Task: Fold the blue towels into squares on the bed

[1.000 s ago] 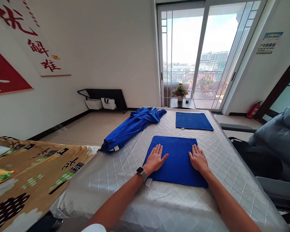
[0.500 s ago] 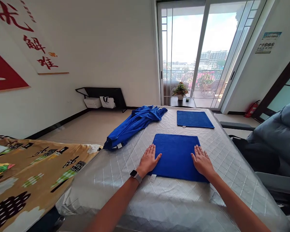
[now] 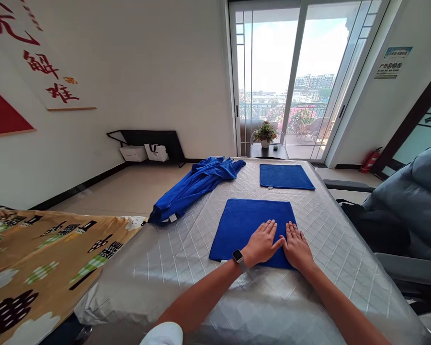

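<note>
A blue folded cloth (image 3: 237,230) lies flat in front of me on the silver quilted cover (image 3: 165,282). My left hand (image 3: 264,242) rests palm down on the right half of this cloth, fingers stretched out. Along the cloth's right edge lies my right hand (image 3: 297,247), also flat, its thumb meeting the left thumb. Farther back sits a second flat blue cloth (image 3: 286,177) with a small white tag. To the left, a loose heap of blue cloths (image 3: 199,187) stretches along the cover's edge.
A brown patterned blanket (image 3: 57,258) covers a surface at the left. On the right stands a grey padded chair (image 3: 409,206) with armrests. A small table with a potted plant (image 3: 265,134) is by the glass door. A fire extinguisher (image 3: 371,160) stands near the right wall.
My left hand has slid right across the cloth from its left edge to beside my right hand. The right hand has stayed near the right edge. The view has shifted slightly.
</note>
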A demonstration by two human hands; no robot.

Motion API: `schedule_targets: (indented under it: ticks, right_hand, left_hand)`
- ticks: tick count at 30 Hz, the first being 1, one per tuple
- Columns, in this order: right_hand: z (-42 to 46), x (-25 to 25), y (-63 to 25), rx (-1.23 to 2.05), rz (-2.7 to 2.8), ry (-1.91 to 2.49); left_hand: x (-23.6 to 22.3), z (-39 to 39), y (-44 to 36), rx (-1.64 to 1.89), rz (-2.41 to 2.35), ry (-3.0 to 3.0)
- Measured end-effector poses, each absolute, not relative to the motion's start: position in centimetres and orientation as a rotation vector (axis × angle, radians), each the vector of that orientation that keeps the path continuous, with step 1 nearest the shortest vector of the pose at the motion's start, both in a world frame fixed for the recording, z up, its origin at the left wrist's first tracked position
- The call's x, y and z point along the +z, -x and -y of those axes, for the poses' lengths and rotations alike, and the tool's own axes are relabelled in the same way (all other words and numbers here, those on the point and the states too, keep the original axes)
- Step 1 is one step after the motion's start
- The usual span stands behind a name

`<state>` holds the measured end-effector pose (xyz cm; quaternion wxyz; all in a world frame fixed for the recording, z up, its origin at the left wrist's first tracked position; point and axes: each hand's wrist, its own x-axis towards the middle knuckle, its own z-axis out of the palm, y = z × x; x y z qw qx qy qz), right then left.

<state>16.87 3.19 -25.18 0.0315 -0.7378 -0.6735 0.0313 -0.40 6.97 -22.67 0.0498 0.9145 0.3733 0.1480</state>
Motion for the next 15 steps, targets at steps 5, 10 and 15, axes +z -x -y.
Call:
schedule_targets:
  ticks: [5, 10, 15]
  right_hand:
    - [-3.0, -25.0, -16.9, 0.066, 2.147, 2.262]
    - [-3.0, -24.7, -16.7, 0.078, 2.074, 2.273]
    - [-3.0, -24.8, -16.7, 0.14, 2.046, 2.247]
  left_hand:
    - [-23.8, -6.5, -2.3, 0.467, -1.052, -2.785]
    - [-24.1, -7.0, 4.8, 0.371, -1.241, -2.747]
    - [-24.9, -6.7, 14.0, 0.287, -1.602, -2.607]
